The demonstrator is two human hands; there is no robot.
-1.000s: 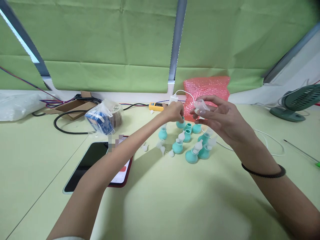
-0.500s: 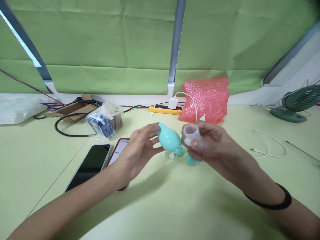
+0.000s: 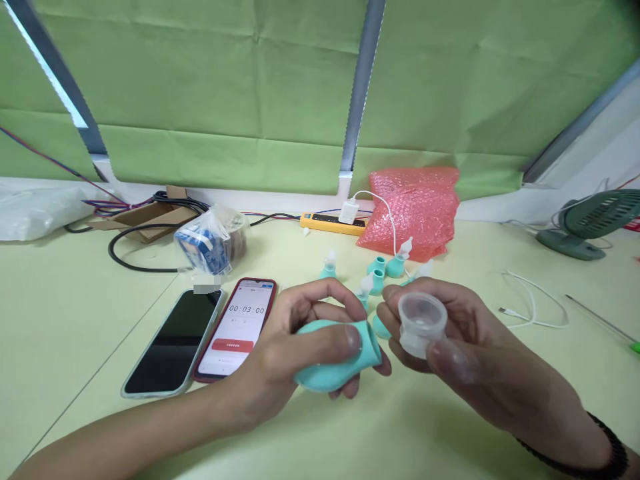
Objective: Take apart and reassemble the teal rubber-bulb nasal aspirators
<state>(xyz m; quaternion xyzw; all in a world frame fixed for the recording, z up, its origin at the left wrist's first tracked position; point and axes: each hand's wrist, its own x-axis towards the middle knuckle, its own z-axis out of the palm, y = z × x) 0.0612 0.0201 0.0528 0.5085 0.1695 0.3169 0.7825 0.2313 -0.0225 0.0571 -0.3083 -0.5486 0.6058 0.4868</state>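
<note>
My left hand (image 3: 320, 347) is wrapped round a teal squeeze bulb (image 3: 325, 372), its thumb along the upper side. The bulb lies on its side in the air, its open neck facing right. To the right, my right hand (image 3: 460, 347) grips a translucent plastic cup-shaped piece (image 3: 421, 323) between thumb and fingers, its wide mouth up. A small gap separates the piece from the bulb. Behind the hands, several teal bulbs stand on the table, some with clear tips, such as this tipped bulb (image 3: 397, 265); others, like this bulb (image 3: 377, 280), have open necks. My hands partly hide some.
A black-screened phone (image 3: 173, 343) and a red-cased phone (image 3: 237, 327) showing a timer lie at left. Behind are a bagged blue box (image 3: 205, 247), a yellow power strip (image 3: 325, 223) and pink bubble wrap (image 3: 410, 213). A white cable (image 3: 537, 293), screwdriver (image 3: 600, 320) and green fan (image 3: 575, 230) sit right.
My left hand has come nearer and lower with the bulb, turning its neck from the upper left to the right. The right hand with the clear piece has moved right and nearer.
</note>
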